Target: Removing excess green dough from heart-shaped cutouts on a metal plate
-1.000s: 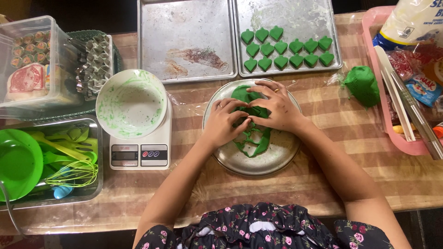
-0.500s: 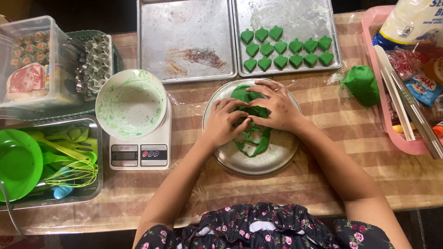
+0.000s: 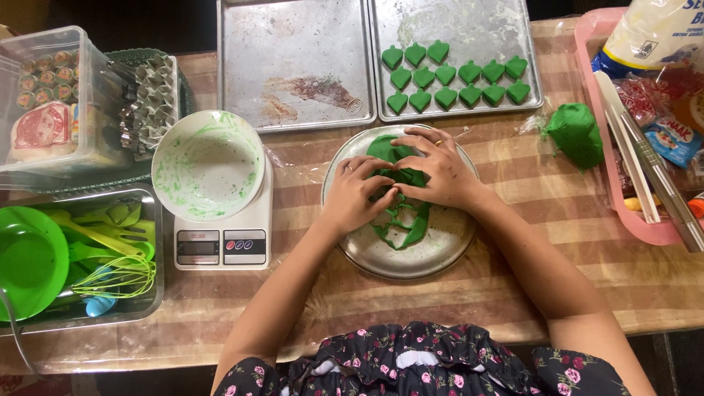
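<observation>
Dough (image 3: pixel 400 220), green and rolled thin, lies on a round metal plate (image 3: pixel 433 257) and looks soft, light and easily torn, best lifted from beneath an edge. Left hand (image 3: pixel 356 194) and right hand (image 3: pixel 440 172) press down on it together, fingers curled, clasping nothing. Beyond them, 13 green hearts (image 3: pixel 455 75) fill a baking tray (image 3: pixel 469 22).

A white bowl (image 3: pixel 207 165) smeared green sits on a kitchen scale (image 3: pixel 224 238), beside a bare baking tray (image 3: pixel 293 62), a tray of green heart shapes (image 3: pixel 455 75) and a dough ball (image 3: pixel 576 133).
</observation>
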